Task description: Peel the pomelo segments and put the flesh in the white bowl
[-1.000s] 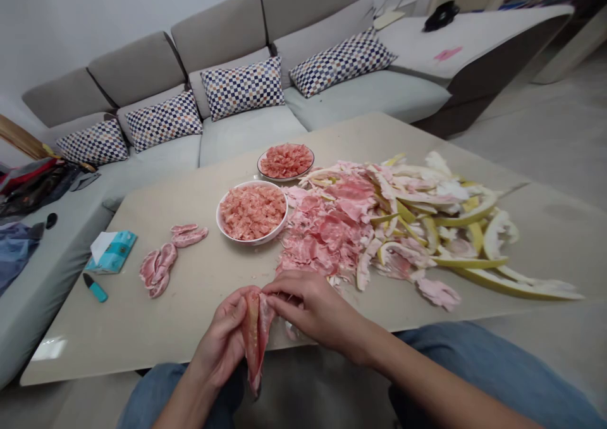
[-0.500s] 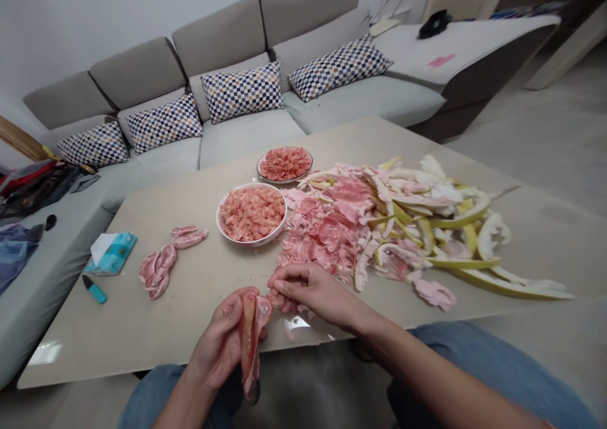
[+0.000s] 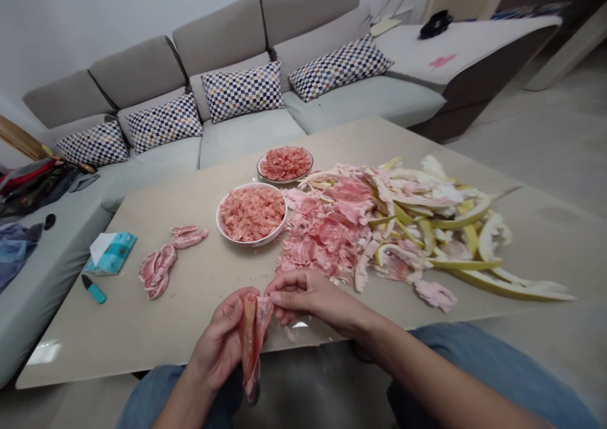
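Note:
My left hand (image 3: pixel 220 343) is closed round a pink pomelo segment (image 3: pixel 250 340) that hangs down over the near edge of the table (image 3: pixel 142 328). My right hand (image 3: pixel 308 299) pinches the thin skin at the top of that segment, fingers pressed together. Straight ahead stands a white bowl (image 3: pixel 251 213) full of peeled pink flesh, with a second, smaller bowl (image 3: pixel 285 163) behind it. Several unpeeled segments (image 3: pixel 159 267) lie on the table to the left.
A big heap of pink membranes and yellow-green rind (image 3: pixel 393 226) covers the table's right half. A tissue pack (image 3: pixel 110 252) and a small teal knife (image 3: pixel 93 288) lie at the left. A grey sofa with checked cushions (image 3: pixel 241 90) runs behind the table.
My right hand has pulled back a little towards the segment's top and closed into a tighter pinch. The left hand and segment have sunk slightly.

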Action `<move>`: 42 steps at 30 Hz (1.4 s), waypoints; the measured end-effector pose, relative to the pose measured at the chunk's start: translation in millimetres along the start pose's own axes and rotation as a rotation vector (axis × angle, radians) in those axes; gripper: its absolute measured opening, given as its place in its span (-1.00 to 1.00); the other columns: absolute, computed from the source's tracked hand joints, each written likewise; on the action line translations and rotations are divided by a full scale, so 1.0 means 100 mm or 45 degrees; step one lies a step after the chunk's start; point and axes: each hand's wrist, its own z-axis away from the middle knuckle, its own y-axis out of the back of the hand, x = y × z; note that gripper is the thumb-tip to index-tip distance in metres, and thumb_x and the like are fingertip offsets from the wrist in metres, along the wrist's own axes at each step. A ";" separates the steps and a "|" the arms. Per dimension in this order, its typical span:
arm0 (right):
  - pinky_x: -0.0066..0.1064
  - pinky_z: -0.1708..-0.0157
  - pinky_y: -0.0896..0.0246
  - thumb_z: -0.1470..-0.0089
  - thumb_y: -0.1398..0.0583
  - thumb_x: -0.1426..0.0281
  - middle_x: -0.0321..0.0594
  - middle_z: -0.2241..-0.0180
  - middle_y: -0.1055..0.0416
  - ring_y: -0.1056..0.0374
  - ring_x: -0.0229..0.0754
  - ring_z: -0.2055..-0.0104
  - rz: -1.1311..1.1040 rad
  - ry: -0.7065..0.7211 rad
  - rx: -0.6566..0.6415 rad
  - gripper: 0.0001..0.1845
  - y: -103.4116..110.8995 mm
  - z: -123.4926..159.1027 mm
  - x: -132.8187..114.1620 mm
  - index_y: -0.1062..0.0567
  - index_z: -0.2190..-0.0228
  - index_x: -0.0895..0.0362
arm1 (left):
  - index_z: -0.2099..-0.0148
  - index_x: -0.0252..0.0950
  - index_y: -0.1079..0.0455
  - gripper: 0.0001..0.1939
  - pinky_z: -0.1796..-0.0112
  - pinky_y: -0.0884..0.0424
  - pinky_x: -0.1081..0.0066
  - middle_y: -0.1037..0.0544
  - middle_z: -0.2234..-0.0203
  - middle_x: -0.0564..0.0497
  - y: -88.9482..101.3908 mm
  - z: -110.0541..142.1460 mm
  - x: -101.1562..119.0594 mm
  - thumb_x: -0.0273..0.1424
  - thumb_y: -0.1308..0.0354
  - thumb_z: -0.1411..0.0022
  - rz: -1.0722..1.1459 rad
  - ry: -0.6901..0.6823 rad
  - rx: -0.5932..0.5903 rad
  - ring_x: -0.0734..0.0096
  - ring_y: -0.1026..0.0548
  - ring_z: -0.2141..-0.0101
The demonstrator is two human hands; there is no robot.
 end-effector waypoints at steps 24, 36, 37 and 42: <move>-0.56 0.46 -0.34 0.19 -0.45 0.28 -0.29 0.51 -0.49 -0.39 -0.39 0.54 -0.163 -0.115 -0.176 -0.67 0.16 0.02 -0.04 -0.58 0.42 0.27 | 0.14 -0.37 -0.51 -0.72 0.35 -0.52 0.42 -0.61 0.31 -0.08 0.09 0.07 0.08 -0.45 -0.36 -0.06 0.144 0.014 -0.198 0.36 -0.58 0.38; -0.42 0.40 -0.28 0.07 -0.32 0.07 -0.28 0.51 -0.44 -0.36 -0.28 0.48 0.618 0.161 0.240 -0.58 0.14 -0.15 -0.40 -0.54 0.41 0.20 | 0.19 -0.39 -0.50 -0.87 0.38 -0.52 0.41 -0.57 0.30 -0.12 0.02 0.00 0.08 -0.54 -0.12 -0.26 0.339 0.020 0.022 0.36 -0.56 0.38; -0.37 0.36 -0.29 0.02 -0.28 0.08 -0.28 0.51 -0.44 -0.36 -0.25 0.46 0.787 0.294 0.316 -0.61 0.11 -0.22 -0.53 -0.54 0.43 0.20 | 0.18 -0.40 -0.50 -0.86 0.37 -0.52 0.41 -0.57 0.30 -0.13 0.02 -0.01 0.07 -0.54 -0.10 -0.28 0.338 0.009 0.025 0.37 -0.56 0.38; -0.18 0.01 -0.16 -0.05 -0.23 0.16 -0.24 0.41 -0.49 -0.38 -0.03 0.19 0.994 0.518 0.476 -0.69 -0.09 -0.70 -1.09 -0.55 0.52 0.14 | 0.18 -0.41 -0.48 -0.83 0.39 -0.51 0.41 -0.57 0.33 -0.13 0.05 -0.04 0.06 -0.54 -0.06 -0.30 0.286 -0.027 0.026 0.37 -0.56 0.39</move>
